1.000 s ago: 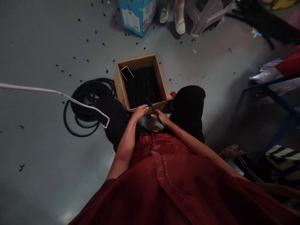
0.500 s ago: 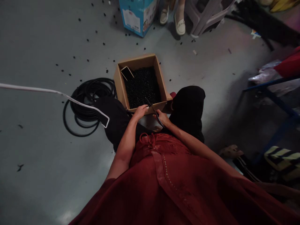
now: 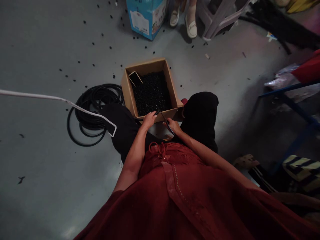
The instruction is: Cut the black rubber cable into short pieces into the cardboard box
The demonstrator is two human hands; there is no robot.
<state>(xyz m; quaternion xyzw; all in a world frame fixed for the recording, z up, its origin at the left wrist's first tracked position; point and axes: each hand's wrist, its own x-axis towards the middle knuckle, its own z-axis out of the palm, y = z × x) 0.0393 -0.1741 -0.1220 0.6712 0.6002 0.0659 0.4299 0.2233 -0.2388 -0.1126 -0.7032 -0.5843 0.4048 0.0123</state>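
Note:
Near the front rim of the cardboard box, my left hand is closed around a black rubber hose, whose short end sticks out past the fingertips. My right hand grips dark-handled scissors. Their thin blades point up and left over the rim, right at the hose end. Small black pieces fill much of the box. A phone-like dark rectangle with a light edge leans in its back left corner. The hose between my left hand and the coil is partly hidden.
A coil of black hose lies left of the box, beside my knee. A white cable crosses to my left leg. Black bits dot the floor. Ahead are a blue carton, a person's shoes and a plastic stool.
The hose end now protrudes further from my left fingers, between the scissor blades. The blades appear to have spread slightly. Both hands stay almost in place.

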